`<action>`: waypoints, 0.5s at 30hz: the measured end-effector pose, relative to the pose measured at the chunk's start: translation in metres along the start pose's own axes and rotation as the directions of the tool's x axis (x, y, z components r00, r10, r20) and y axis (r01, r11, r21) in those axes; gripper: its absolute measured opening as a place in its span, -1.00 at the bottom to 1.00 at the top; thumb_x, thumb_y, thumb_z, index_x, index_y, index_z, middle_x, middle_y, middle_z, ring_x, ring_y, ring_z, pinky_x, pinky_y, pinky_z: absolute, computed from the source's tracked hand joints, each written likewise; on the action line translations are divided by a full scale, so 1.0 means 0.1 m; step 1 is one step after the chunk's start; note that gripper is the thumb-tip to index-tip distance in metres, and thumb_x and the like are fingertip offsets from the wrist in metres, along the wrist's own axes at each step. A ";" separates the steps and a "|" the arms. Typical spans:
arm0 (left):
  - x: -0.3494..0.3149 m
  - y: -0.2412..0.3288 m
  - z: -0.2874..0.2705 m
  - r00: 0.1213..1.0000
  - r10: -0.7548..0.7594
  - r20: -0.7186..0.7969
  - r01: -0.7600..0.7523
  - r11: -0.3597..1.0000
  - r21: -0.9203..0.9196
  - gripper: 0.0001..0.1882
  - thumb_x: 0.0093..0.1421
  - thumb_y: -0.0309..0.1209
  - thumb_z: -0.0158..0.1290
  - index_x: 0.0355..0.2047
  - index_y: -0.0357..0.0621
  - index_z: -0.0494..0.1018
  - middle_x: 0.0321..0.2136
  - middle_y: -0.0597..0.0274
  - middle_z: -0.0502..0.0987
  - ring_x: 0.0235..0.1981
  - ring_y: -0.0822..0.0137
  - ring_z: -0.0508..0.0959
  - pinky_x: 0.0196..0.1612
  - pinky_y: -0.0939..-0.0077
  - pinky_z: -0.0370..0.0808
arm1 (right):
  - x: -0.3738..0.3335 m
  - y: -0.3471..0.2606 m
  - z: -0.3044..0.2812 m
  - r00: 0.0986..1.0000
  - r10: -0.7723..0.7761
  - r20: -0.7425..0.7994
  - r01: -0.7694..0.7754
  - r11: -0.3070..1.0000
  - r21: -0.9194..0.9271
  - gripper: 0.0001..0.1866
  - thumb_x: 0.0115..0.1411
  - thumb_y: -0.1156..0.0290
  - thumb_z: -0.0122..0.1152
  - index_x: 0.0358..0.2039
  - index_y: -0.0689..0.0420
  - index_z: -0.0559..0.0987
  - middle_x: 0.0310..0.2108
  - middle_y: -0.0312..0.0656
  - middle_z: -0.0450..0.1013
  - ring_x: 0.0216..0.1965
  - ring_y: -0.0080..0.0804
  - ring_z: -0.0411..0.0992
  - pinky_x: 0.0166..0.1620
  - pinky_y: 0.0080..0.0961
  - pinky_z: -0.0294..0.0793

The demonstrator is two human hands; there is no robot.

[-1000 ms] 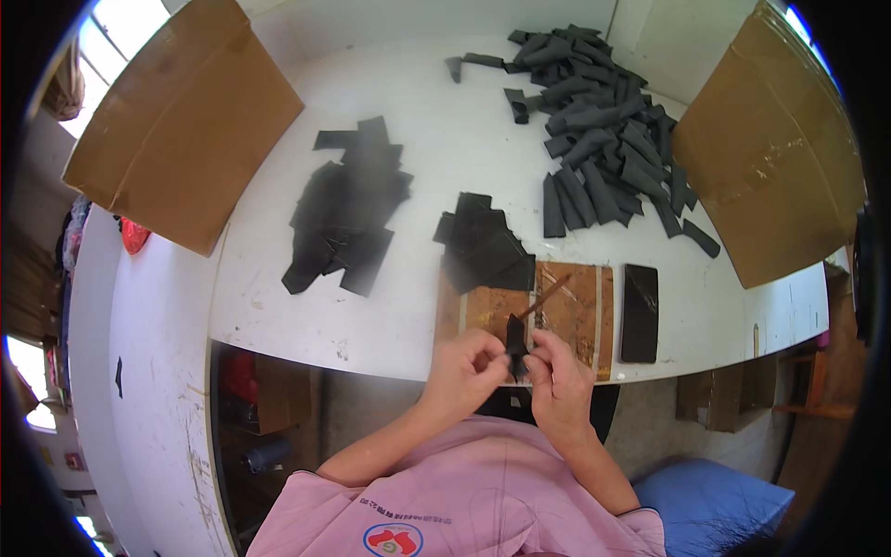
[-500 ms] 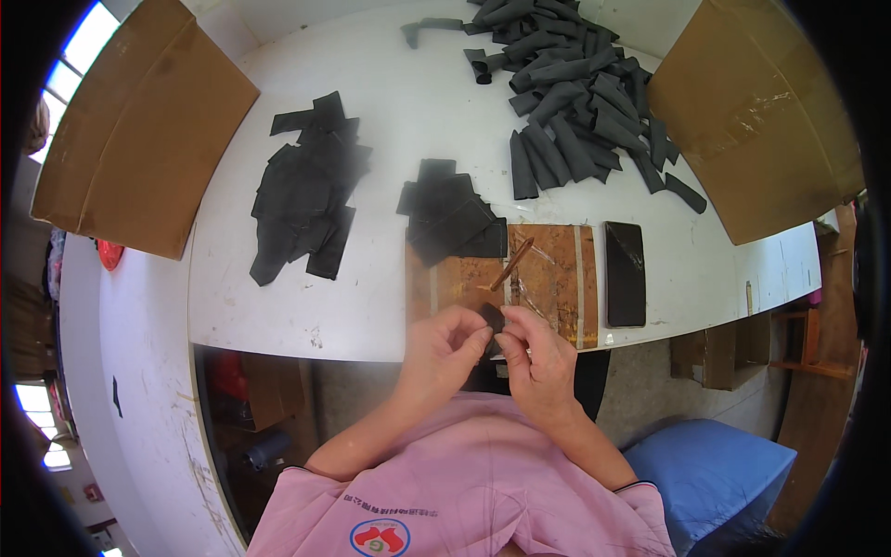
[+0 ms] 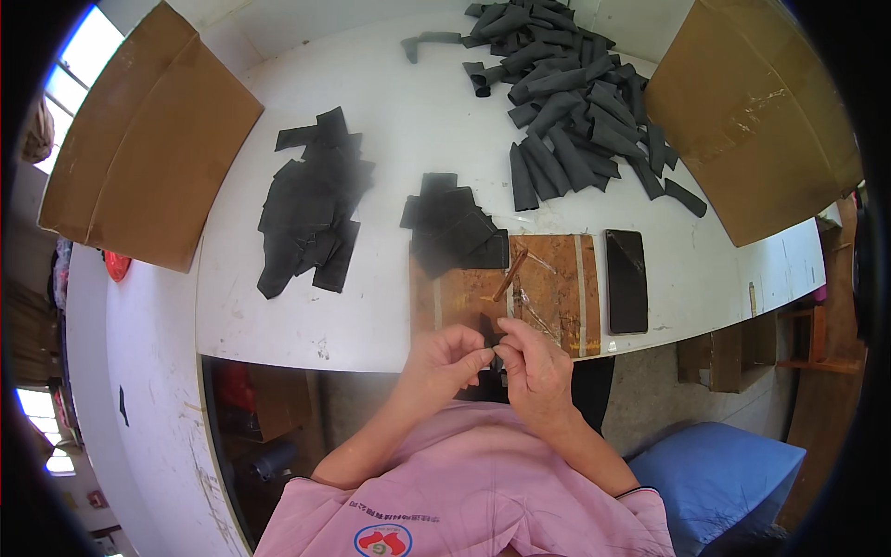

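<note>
Over the near edge of the brown board [image 3: 564,278], a small black fabric piece [image 3: 487,330] is pinched between my two hands. My left hand [image 3: 444,365] grips it from the left with thumb and fingers. From the right, the thumb and fingertips of my right hand [image 3: 538,371] close on the same piece. Its lower part is mostly covered by my fingers. A brown pointed stick [image 3: 510,275] lies on the board just beyond my hands. At the board's far left corner, a small pile of flat black fabric pieces [image 3: 452,223] overlaps the surface.
Another stack of flat black pieces [image 3: 311,213] lies on the white table [image 3: 390,130] to the left. Many dark grey rolled tubes [image 3: 575,102] are heaped at the far right. A black phone [image 3: 626,281] rests beside the board. Cardboard boxes [image 3: 148,139] flank both sides.
My hands have drawn slightly nearer to me and closer together on the black piece, which now shows narrower and more edge-on. The whole view has shifted a little.
</note>
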State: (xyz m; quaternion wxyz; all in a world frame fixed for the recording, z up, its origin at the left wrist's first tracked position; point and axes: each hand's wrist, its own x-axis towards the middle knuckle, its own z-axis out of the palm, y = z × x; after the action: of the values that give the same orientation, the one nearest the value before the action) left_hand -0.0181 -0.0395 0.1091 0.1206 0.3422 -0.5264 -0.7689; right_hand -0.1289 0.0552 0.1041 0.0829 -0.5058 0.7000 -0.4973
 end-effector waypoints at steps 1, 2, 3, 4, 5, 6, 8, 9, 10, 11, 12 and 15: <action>0.00 -0.03 0.00 1.000 0.003 0.017 -0.004 1.000 0.010 -0.92 0.05 -0.51 0.06 -0.52 -0.24 0.38 -0.63 0.39 0.40 -0.66 0.67 0.34 -0.62 0.81 0.29 | 0.00 -0.01 0.00 1.000 0.010 0.002 -0.010 1.000 0.007 -0.70 -0.09 0.67 0.10 -0.26 0.29 0.40 -0.51 -0.01 0.37 -0.51 -0.12 0.39 -0.46 -0.36 0.38; 0.00 -0.08 0.00 1.000 0.002 0.016 -0.002 1.000 0.012 -0.92 0.05 -0.51 0.06 -0.52 -0.24 0.38 -0.63 0.39 0.40 -0.66 0.67 0.34 -0.62 0.81 0.29 | -0.01 -0.02 0.00 1.000 0.021 0.003 -0.021 1.000 0.013 -0.70 -0.09 0.67 0.10 -0.26 0.28 0.40 -0.51 -0.01 0.38 -0.52 -0.12 0.39 -0.46 -0.36 0.38; 0.00 -0.13 0.00 0.992 0.114 -0.049 -0.107 0.985 0.133 -0.93 0.06 -0.53 0.04 -0.52 -0.25 0.37 -0.63 0.39 0.39 -0.65 0.67 0.34 -0.61 0.80 0.28 | -0.01 -0.03 -0.01 1.000 0.024 0.001 -0.024 1.000 0.013 -0.70 -0.09 0.67 0.10 -0.26 0.28 0.40 -0.51 -0.01 0.38 -0.52 -0.12 0.39 -0.46 -0.36 0.38; 0.00 -0.15 0.01 0.968 0.232 -0.099 -0.200 0.946 0.257 -0.93 0.06 -0.55 0.02 -0.53 -0.26 0.36 -0.63 0.39 0.39 -0.64 0.66 0.34 -0.59 0.80 0.27 | 0.00 -0.03 -0.02 0.999 0.042 0.004 -0.042 0.999 0.022 -0.71 -0.07 0.66 0.09 -0.25 0.28 0.40 -0.51 -0.01 0.38 -0.51 -0.13 0.40 -0.46 -0.38 0.39; -0.01 -0.13 0.02 0.969 0.228 -0.095 -0.198 0.946 0.258 -0.93 0.06 -0.55 0.02 -0.53 -0.26 0.36 -0.63 0.39 0.39 -0.64 0.66 0.34 -0.59 0.80 0.27 | 0.00 -0.03 -0.02 0.998 0.060 0.008 -0.060 0.998 0.031 -0.71 -0.06 0.66 0.09 -0.24 0.27 0.40 -0.50 -0.02 0.39 -0.51 -0.14 0.41 -0.45 -0.41 0.40; -0.02 -0.08 0.04 0.933 0.326 -0.153 -0.246 0.887 0.390 -0.94 0.06 -0.57 0.00 -0.53 -0.27 0.36 -0.63 0.40 0.38 -0.63 0.66 0.32 -0.58 0.79 0.26 | 0.01 -0.04 -0.03 0.998 0.066 0.004 -0.066 0.997 0.029 -0.71 -0.06 0.66 0.09 -0.24 0.27 0.40 -0.50 -0.02 0.39 -0.51 -0.14 0.41 -0.45 -0.41 0.40; -0.01 -0.07 0.06 0.887 0.422 -0.188 -0.275 0.810 0.518 -0.95 0.06 -0.59 -0.02 -0.53 -0.29 0.35 -0.64 0.41 0.37 -0.62 0.66 0.31 -0.57 0.79 0.24 | 0.01 -0.05 -0.04 0.971 0.234 0.055 -0.241 0.951 0.196 -0.74 -0.01 0.62 0.08 -0.24 0.27 0.40 -0.49 -0.02 0.42 -0.49 -0.24 0.44 -0.44 -0.47 0.40; -0.01 -0.09 0.07 0.887 0.413 -0.206 -0.277 0.833 0.480 -0.96 0.04 -0.61 -0.02 -0.52 -0.29 0.35 -0.63 0.41 0.37 -0.62 0.66 0.29 -0.57 0.79 0.23 | 0.00 -0.03 -0.04 0.970 0.239 0.052 -0.244 0.950 0.196 -0.74 -0.01 0.62 0.08 -0.24 0.27 0.40 -0.49 -0.02 0.42 -0.49 -0.24 0.44 -0.44 -0.47 0.40; -0.01 -0.10 0.08 0.887 0.404 -0.224 -0.278 0.854 0.441 -0.97 0.03 -0.62 -0.02 -0.52 -0.30 0.35 -0.62 0.41 0.36 -0.63 0.66 0.28 -0.57 0.78 0.23 | -0.02 -0.01 -0.02 0.944 0.316 0.097 -0.330 0.885 0.327 -0.76 0.01 0.59 0.07 -0.25 0.27 0.40 -0.49 -0.03 0.43 -0.48 -0.30 0.44 -0.44 -0.49 0.39; -0.01 -0.09 0.09 0.889 0.401 -0.220 -0.276 0.854 0.441 -0.97 0.03 -0.62 -0.02 -0.52 -0.30 0.35 -0.62 0.41 0.36 -0.63 0.66 0.28 -0.57 0.78 0.23 | -0.03 0.01 -0.02 0.911 0.383 0.153 -0.409 0.795 0.447 -0.78 0.03 0.57 0.07 -0.26 0.28 0.41 -0.48 -0.04 0.44 -0.47 -0.36 0.45 -0.44 -0.52 0.39; -0.01 -0.07 0.10 0.870 0.461 -0.178 -0.334 0.814 0.476 -0.97 0.00 -0.59 0.00 -0.52 -0.28 0.36 -0.61 0.29 0.38 -0.64 0.52 0.34 -0.59 0.69 0.27 | -0.03 0.01 -0.02 0.910 0.387 0.150 -0.412 0.794 0.447 -0.78 0.03 0.57 0.07 -0.26 0.28 0.41 -0.48 -0.04 0.44 -0.47 -0.36 0.45 -0.44 -0.52 0.39; 0.00 -0.03 0.11 0.835 0.544 -0.081 -0.428 0.735 0.527 -0.93 -0.05 -0.57 0.03 -0.51 -0.24 0.38 -0.60 0.17 0.40 -0.64 0.37 0.41 -0.61 0.57 0.32 | -0.03 0.02 -0.03 0.911 0.349 0.221 -0.413 0.777 0.475 -0.81 0.02 0.54 0.08 -0.30 0.28 0.43 -0.50 -0.09 0.43 -0.49 -0.43 0.43 -0.46 -0.54 0.37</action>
State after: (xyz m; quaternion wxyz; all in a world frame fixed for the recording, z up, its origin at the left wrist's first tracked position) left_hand -0.0245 -0.0302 0.1085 0.2882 0.2970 -0.7564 -0.5066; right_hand -0.1306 0.0598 0.1029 0.3554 -0.3420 0.6238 -0.6063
